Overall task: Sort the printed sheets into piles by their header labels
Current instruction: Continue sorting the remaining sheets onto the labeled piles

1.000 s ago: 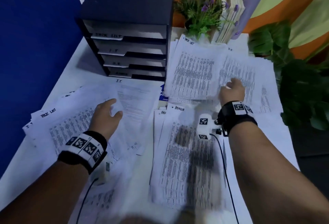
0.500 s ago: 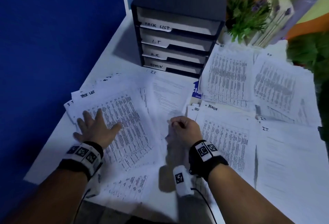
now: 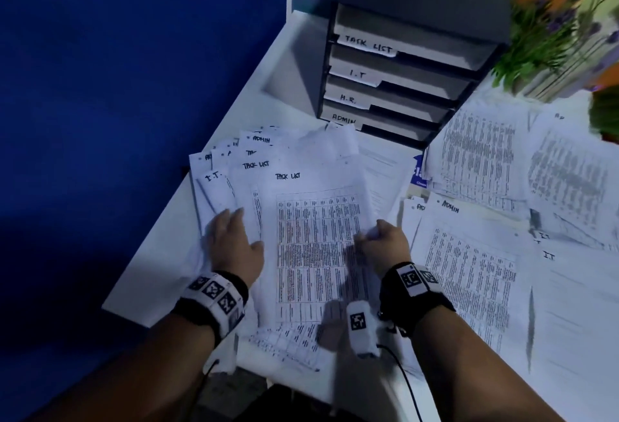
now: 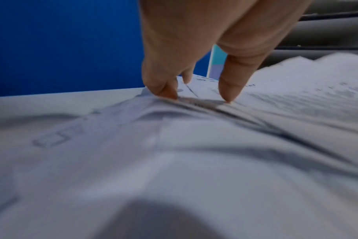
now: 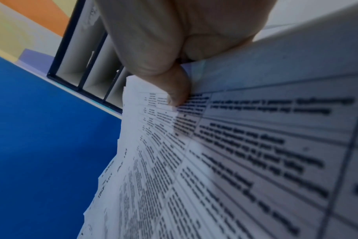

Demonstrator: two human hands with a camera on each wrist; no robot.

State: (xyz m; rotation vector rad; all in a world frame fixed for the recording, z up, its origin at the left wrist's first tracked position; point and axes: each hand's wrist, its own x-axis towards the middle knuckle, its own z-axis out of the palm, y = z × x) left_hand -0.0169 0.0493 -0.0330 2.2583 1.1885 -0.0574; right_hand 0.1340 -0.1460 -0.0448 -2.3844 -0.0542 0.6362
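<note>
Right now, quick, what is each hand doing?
Left hand: open, fingers pressing on the left papers.
Right hand: pinching the edge of the Task List sheet.

Dim, bluish light all round. Beneath my left hand (image 4: 204, 48) the paper blurs to soft grey shadow; by my right hand (image 5: 174, 40) the print smears. Far edges bend and streak.

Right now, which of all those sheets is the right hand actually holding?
The top TASK LIST sheet, with the printed table, lying between the hands. The right hand pinches its right edge; the left hand only presses on the fanned sheets beside it.
</note>
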